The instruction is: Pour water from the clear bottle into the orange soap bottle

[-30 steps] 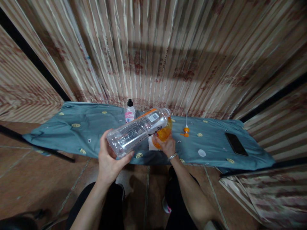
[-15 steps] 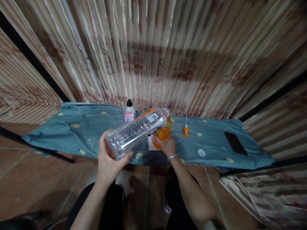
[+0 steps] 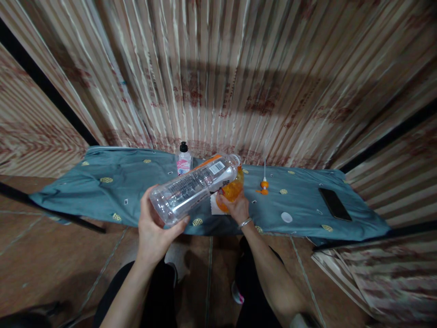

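A pleated curtain rises along the far side, and in front of it stands a long, low desk under a blue-green cloth.

The biggest thing in hand is the clear bottle, lifted over the middle of the desk and tilted, base to the near left and neck to the far right. The left hand has its fingers clamped round the base end, thumb on the near side. It looks like thin plastic, so it is probably light, a little slick, and ready to dent under a hard squeeze; the broad body near the base seems the surest hold.

Its neck overlaps the orange bottle just right of the middle. The right hand grips that one low down from the near right; the fingers behind it are hidden. This bottle appears rounder and stiffer, likely smooth, and best steadied by its wide lower body. Whether the two necks touch cannot be told.

On the far side, left of the middle, stands a small bottle with a black cap. A phone lies at the right, a white tissue beside the orange bottle, an orange pump to the right of it, and a pale disc nearer still.
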`<state>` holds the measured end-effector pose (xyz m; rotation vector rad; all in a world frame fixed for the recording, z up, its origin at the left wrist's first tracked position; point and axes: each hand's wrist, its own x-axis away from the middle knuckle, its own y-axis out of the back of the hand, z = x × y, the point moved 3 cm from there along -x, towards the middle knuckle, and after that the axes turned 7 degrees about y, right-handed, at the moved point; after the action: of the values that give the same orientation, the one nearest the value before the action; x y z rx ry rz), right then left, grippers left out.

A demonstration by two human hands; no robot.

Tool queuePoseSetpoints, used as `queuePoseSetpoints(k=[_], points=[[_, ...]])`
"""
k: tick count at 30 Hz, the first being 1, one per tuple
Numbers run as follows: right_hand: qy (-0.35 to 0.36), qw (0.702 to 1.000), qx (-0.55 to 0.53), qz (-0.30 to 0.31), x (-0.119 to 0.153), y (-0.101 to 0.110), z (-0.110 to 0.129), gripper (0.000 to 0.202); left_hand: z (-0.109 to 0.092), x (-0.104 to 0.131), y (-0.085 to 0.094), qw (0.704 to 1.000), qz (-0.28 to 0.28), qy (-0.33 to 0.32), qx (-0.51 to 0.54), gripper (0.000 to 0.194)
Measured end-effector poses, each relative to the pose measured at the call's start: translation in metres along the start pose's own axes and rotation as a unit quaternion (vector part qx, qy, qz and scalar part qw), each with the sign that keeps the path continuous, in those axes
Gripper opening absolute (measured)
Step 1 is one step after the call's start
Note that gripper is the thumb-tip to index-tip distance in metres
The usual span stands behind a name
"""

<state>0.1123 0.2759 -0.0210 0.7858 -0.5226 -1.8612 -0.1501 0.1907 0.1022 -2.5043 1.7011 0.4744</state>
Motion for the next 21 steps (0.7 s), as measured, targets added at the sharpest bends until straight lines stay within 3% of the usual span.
queuePoseSetpoints(k=[21], points=[[0.016, 1.000, -0.017, -0.019, -0.0002, -0.0042, -0.0061, 0.078, 0.0002, -0.0004, -0.0001, 1.000, 0.004, 0.000, 0.001, 0.093]])
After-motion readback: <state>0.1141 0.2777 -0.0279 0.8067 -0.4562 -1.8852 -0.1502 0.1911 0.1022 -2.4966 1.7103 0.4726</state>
